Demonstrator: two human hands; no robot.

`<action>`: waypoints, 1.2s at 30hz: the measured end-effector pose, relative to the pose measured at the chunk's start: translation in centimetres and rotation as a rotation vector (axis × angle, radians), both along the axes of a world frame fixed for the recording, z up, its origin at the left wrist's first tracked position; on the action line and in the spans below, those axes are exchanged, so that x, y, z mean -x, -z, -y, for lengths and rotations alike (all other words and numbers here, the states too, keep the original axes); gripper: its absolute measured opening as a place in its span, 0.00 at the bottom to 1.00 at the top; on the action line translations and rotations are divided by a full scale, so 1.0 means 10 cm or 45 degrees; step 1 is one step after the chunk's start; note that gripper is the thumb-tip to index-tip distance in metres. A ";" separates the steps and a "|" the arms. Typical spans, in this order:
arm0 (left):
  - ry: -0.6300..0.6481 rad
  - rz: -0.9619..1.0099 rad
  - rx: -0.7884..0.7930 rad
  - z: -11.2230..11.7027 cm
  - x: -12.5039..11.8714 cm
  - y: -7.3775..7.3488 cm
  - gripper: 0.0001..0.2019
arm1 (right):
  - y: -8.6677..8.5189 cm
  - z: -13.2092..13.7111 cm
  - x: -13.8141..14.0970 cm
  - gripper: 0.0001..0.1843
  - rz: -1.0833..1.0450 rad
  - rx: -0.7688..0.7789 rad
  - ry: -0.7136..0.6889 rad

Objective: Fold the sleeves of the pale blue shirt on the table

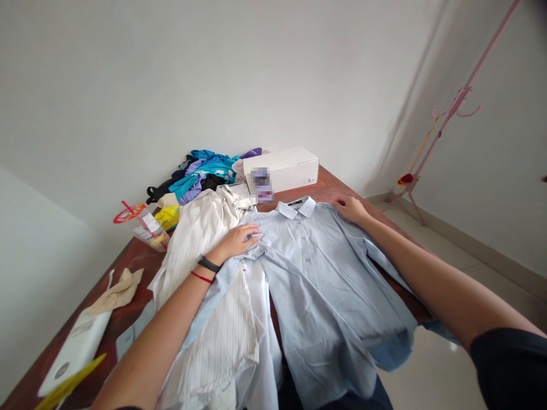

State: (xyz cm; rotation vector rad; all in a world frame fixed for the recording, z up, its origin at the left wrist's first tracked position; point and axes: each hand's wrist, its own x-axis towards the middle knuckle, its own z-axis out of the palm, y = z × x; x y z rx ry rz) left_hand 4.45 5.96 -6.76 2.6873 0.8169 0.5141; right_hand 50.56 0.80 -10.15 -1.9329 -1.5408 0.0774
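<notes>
A light blue collared shirt lies spread on the table, collar away from me and hem hanging over the near edge. My left hand rests flat on its left shoulder area, fingers stretched out. At the opposite shoulder, my right hand has its fingers bent together on the cloth, pinching it near the seam. One blue sleeve runs beneath my left forearm. Under that side lies a white striped garment, with another plain white cloth beside it.
A white box and a heap of blue and purple clothes sit against the wall. At left are a plastic cup, a yellow packet, a brown paper piece and a white device. A pink stand is right.
</notes>
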 end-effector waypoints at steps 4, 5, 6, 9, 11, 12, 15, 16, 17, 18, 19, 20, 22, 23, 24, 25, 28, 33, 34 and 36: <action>-0.002 0.022 0.022 0.01 0.00 -0.01 0.19 | 0.00 0.00 0.00 0.16 0.002 -0.002 -0.006; -0.002 0.025 0.025 0.01 0.00 -0.01 0.19 | 0.00 0.00 0.00 0.16 0.003 -0.004 -0.011; -0.001 0.027 0.027 0.01 0.00 -0.01 0.19 | 0.00 0.00 0.00 0.16 0.006 -0.003 -0.016; 0.007 0.036 0.020 0.00 0.01 0.00 0.19 | -0.01 0.00 0.00 0.16 0.018 0.010 -0.019; 0.013 0.038 0.014 0.00 0.01 0.01 0.19 | -0.02 0.00 0.00 0.16 0.025 0.024 -0.010; 0.013 0.036 0.012 0.00 0.01 0.01 0.19 | -0.02 0.01 0.00 0.16 0.027 0.027 -0.005; 0.006 0.025 0.012 0.00 0.01 0.01 0.19 | -0.03 0.01 0.01 0.16 0.028 0.024 0.002; 0.006 0.021 0.011 0.00 0.01 0.01 0.19 | -0.03 0.02 0.02 0.16 0.026 0.023 0.003; 0.005 0.020 0.013 0.00 0.01 0.01 0.19 | -0.03 0.02 0.02 0.15 0.023 0.021 0.002; 0.006 0.020 0.015 0.01 0.01 0.01 0.19 | -0.03 0.02 0.02 0.15 0.020 0.020 0.002; 0.007 0.019 0.016 0.01 0.01 0.00 0.19 | -0.03 0.02 0.02 0.15 0.017 0.020 0.004; 0.009 0.018 0.015 0.01 0.01 0.00 0.19 | -0.03 0.02 0.02 0.16 0.016 0.019 0.006; 0.011 0.010 0.011 0.01 0.01 0.00 0.19 | -0.03 0.02 0.02 0.16 0.017 0.018 0.008; 0.012 0.006 0.007 0.00 0.01 0.00 0.19 | -0.03 0.02 0.02 0.16 0.018 0.017 0.006; 0.012 0.003 0.004 0.00 0.02 0.01 0.19 | -0.03 0.02 0.02 0.15 0.018 0.015 0.002; 0.011 0.001 0.002 0.00 0.02 0.01 0.19 | -0.03 0.02 0.02 0.15 0.017 0.011 -0.005; 0.007 -0.003 0.003 -0.01 0.03 0.01 0.19 | -0.03 0.03 0.02 0.16 0.014 0.004 -0.018; 0.011 -0.003 0.015 -0.01 0.03 0.01 0.19 | -0.03 0.03 0.01 0.17 0.033 0.008 -0.018; 0.009 -0.005 0.017 -0.01 0.03 0.01 0.19 | -0.03 0.03 0.01 0.17 0.030 0.006 -0.016; 0.007 -0.007 0.018 0.00 0.03 0.01 0.19 | -0.02 0.03 0.02 0.16 0.020 0.000 -0.017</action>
